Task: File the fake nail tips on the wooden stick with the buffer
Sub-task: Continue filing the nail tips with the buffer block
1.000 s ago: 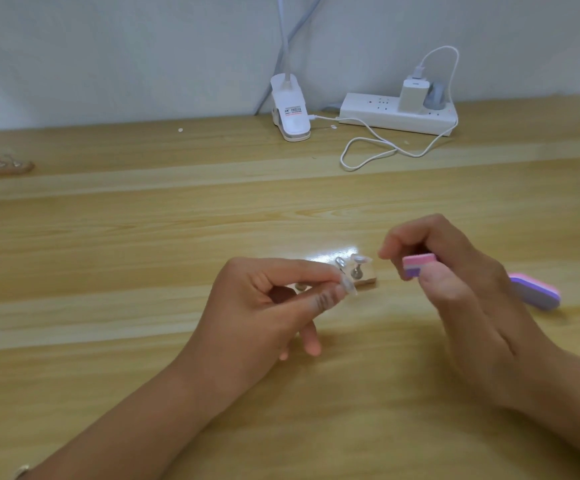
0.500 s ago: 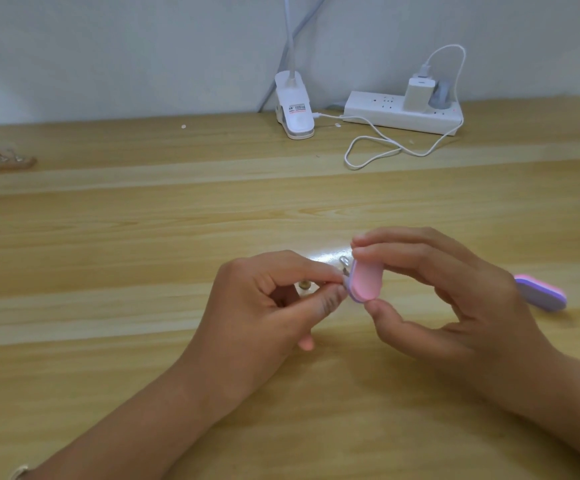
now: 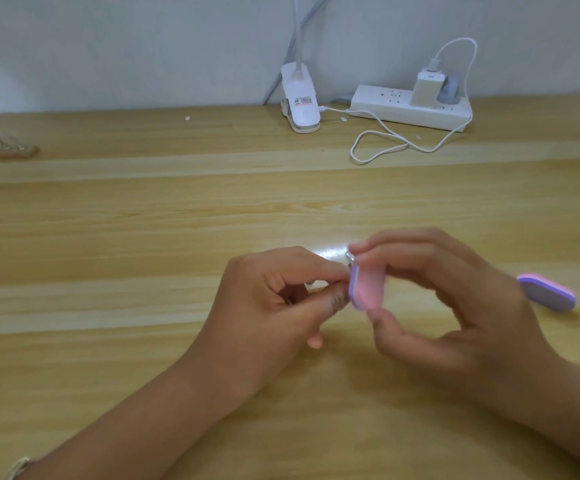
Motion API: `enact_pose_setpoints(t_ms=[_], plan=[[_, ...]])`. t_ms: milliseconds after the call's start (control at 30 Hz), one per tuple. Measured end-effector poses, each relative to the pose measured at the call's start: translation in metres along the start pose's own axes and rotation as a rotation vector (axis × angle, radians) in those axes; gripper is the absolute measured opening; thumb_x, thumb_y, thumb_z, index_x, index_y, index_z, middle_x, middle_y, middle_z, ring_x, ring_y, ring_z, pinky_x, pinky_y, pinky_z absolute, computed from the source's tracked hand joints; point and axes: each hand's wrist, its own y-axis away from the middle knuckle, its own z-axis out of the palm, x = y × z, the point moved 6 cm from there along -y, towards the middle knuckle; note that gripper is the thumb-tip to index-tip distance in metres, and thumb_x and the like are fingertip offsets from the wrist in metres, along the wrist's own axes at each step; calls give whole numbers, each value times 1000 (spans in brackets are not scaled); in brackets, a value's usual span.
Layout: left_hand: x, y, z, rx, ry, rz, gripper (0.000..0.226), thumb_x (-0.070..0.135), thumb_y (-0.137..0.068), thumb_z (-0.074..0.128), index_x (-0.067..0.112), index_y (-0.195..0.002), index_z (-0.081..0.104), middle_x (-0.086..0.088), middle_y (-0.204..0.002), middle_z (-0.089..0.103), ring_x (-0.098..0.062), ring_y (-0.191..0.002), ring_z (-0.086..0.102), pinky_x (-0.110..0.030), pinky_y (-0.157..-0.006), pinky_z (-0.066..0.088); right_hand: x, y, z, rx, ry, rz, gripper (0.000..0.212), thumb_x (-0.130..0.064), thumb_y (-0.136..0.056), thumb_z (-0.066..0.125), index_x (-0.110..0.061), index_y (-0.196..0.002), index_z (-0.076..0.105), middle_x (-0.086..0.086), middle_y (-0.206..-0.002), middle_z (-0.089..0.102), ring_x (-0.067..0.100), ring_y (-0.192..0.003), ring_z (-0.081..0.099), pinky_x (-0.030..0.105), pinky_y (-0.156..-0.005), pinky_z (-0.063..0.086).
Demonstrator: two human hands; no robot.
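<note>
"Where is the fake nail tip point(image 3: 349, 257)?"

"Between both hands. The left hand point(image 3: 274, 306) grips its wooden stick, hidden in the fingers. The right hand point(image 3: 454, 306) pinches the pink buffer point(image 3: 366, 289) against it."

"Advice?"

"Probably light, short strokes in 1 direction, stick held steady."

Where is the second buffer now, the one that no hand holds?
In the head view the spare buffer lies flat on the wooden table, just right of the right hand, which holds the other buffer.

nail-tip stick point(image 3: 349, 257) largely hidden by left fingers point(image 3: 316, 269), right hand point(image 3: 472, 323) blurred
</note>
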Motion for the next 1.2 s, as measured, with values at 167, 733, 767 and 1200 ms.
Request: enact_pose_setpoints(t_ms=[167,733,767,1200], plan=[[-1,0,0,-2,21,-15,13,8,-77,73,17,-84,79,2,-80,74,-12,-38,58,-18,-46,44,-2,2,2,-20,0,-6,28,-9,-81,68,-4,-109,66,7,-118,64,21,-116,64,29,-97,53],[-8,-1,-1,28,124,-54,8,17,-78,75,23,-82,78,4,-71,72,-14,-35,58,-19,-43,41,-5,0,-1,14,51,-56,20,-11,-82,70,-6,-101,69,7,-119,64,16,-116,65,25,-95,51],[-8,-1,-2,30,120,-56,7,17,-78,75,22,-82,78,4,-72,72,-15,-35,58,-19,-43,42,-2,-1,-4,34,35,-21,20,-12,-82,69,-6,-101,68,6,-118,64,17,-116,66,25,-93,52],[-7,0,-1,-9,181,-110,7,21,-80,73,21,-82,79,4,-69,71,-14,-34,56,-7,-40,32,-11,2,2,18,33,-66,18,-9,-80,71,-5,-97,69,6,-119,64,16,-114,66,27,-94,52]])
